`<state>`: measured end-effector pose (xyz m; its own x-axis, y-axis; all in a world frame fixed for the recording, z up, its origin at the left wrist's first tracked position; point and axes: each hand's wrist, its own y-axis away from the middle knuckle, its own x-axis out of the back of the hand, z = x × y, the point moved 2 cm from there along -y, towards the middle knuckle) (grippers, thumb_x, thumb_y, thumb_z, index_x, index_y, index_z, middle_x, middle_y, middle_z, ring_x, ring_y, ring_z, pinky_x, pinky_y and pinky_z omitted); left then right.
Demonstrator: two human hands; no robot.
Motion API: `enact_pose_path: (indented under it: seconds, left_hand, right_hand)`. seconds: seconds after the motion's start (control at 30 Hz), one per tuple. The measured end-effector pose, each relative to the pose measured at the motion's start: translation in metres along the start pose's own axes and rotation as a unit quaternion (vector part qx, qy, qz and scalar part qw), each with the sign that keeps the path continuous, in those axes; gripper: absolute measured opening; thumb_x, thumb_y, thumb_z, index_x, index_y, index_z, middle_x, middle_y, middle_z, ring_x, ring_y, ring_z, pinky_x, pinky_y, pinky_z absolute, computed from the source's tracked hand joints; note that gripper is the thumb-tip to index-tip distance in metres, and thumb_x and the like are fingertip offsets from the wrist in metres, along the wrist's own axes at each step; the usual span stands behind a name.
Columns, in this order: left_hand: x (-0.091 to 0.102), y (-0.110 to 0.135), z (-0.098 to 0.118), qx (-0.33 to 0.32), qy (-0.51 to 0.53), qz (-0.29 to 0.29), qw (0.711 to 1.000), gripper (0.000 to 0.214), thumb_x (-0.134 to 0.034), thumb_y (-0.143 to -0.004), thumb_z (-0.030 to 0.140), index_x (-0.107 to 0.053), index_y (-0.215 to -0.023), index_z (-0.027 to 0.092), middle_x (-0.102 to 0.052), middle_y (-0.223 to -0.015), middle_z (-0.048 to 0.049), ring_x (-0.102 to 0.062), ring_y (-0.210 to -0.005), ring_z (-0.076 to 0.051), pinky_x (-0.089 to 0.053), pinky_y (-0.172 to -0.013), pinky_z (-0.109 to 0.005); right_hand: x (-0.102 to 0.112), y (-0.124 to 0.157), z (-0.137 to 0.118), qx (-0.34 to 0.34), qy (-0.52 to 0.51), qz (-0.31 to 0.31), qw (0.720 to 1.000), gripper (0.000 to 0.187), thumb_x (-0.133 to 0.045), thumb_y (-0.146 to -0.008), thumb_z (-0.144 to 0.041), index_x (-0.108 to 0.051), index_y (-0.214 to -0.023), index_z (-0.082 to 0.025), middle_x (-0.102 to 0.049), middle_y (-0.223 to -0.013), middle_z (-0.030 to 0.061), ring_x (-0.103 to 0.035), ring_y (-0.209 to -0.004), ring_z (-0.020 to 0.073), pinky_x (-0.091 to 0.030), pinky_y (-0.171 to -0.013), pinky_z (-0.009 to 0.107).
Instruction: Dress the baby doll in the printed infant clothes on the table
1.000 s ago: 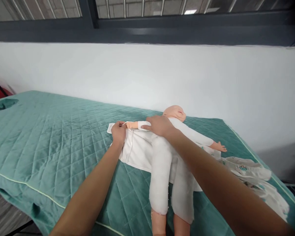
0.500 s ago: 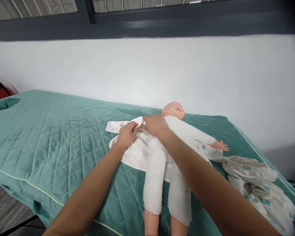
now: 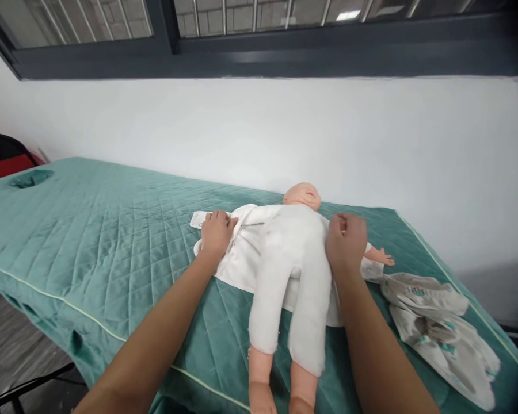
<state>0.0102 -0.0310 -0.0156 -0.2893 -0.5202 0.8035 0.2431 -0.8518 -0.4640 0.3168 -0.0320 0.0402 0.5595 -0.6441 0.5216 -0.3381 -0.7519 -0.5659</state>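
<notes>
A baby doll (image 3: 300,236) with a white cloth body lies on its back, its head toward the wall. Spread open beneath it is a white baby shirt (image 3: 237,270) with small prints on the sleeves. At the shirt's left sleeve, my left hand (image 3: 217,234) has its fingers closed on the cloth; the doll's arm on that side is hidden. My right hand (image 3: 347,241) is curled into a fist beside the doll's chest, over its other arm. Whatever this fist may hold is hidden. The doll's hand (image 3: 380,256) shows beyond it, by the other sleeve (image 3: 372,270).
Folded printed baby clothes (image 3: 442,333) lie at the right on a green quilted bed cover (image 3: 112,241). A white wall (image 3: 224,132) stands behind, below a dark window frame (image 3: 285,54). A red and black object (image 3: 4,158) is at the far left.
My right hand has moved from the left sleeve across the doll to its right side and curled up. My left hand has stayed near the left sleeve. The view has shifted slightly.
</notes>
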Motion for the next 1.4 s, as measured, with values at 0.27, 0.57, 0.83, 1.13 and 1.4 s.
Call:
enact_pose_path:
  seconds: [0.27, 0.57, 0.83, 1.13, 1.4]
  left_hand:
    - [0.016, 0.010, 0.019, -0.041, 0.100, -0.001, 0.994, 0.025, -0.045, -0.099, 0.037, -0.053, -0.081, 0.022, -0.063, -0.090, -0.0075, -0.057, -0.088, -0.023, -0.043, -0.080, -0.035]
    - [0.023, -0.005, 0.078, -0.009, 0.278, -0.073, 0.958, 0.028, -0.047, -0.097, 0.036, -0.048, -0.074, 0.021, -0.057, -0.075, 0.0004, -0.052, -0.072, -0.015, -0.040, -0.071, -0.030]
    - [0.051, -0.024, 0.105, -0.044, 0.228, -0.088, 0.969, 0.022, -0.050, -0.095, 0.031, -0.049, -0.075, 0.020, -0.061, -0.076, -0.0003, -0.052, -0.072, -0.016, -0.039, -0.070, -0.030]
    - [0.090, -0.003, 0.138, -0.052, 0.248, -0.200, 0.946, 0.021, -0.059, -0.087, 0.032, -0.057, -0.071, 0.018, -0.064, -0.077, -0.0013, -0.056, -0.071, -0.015, -0.044, -0.070, -0.030]
    - [0.088, 0.003, 0.130, -0.041, 0.209, -0.086, 0.973, 0.021, -0.048, -0.095, 0.034, -0.063, -0.098, 0.020, -0.073, -0.096, -0.0055, -0.068, -0.091, -0.021, -0.050, -0.084, -0.033]
  right_hand:
    - [0.017, 0.024, 0.014, -0.138, 0.095, -0.156, 0.973, 0.051, -0.035, -0.096, -0.052, -0.066, -0.123, -0.021, -0.071, -0.100, 0.0163, -0.062, -0.096, 0.0338, -0.043, -0.086, 0.046]
    - [0.004, 0.034, 0.015, -0.061, -0.116, -0.169, 0.977, 0.057, -0.040, -0.095, -0.054, -0.062, -0.133, -0.019, -0.065, -0.133, 0.0137, -0.059, -0.121, 0.0292, -0.040, -0.106, 0.045]
    - [-0.017, 0.049, 0.003, 0.006, -0.292, -0.302, 0.907, 0.062, -0.046, -0.095, -0.060, -0.049, -0.144, -0.023, -0.049, -0.152, 0.0089, -0.044, -0.140, 0.0235, -0.030, -0.120, 0.042]
    - [-0.017, 0.055, 0.001, -0.001, -0.298, -0.335, 0.894, 0.062, -0.046, -0.094, -0.059, -0.042, -0.147, -0.028, -0.041, -0.156, 0.0063, -0.029, -0.148, 0.0198, -0.019, -0.125, 0.042]
    - [-0.020, 0.054, 0.007, -0.014, -0.287, -0.320, 0.903, 0.062, -0.050, -0.093, -0.059, -0.046, -0.145, -0.025, -0.045, -0.151, 0.0094, -0.037, -0.143, 0.0223, -0.024, -0.123, 0.041]
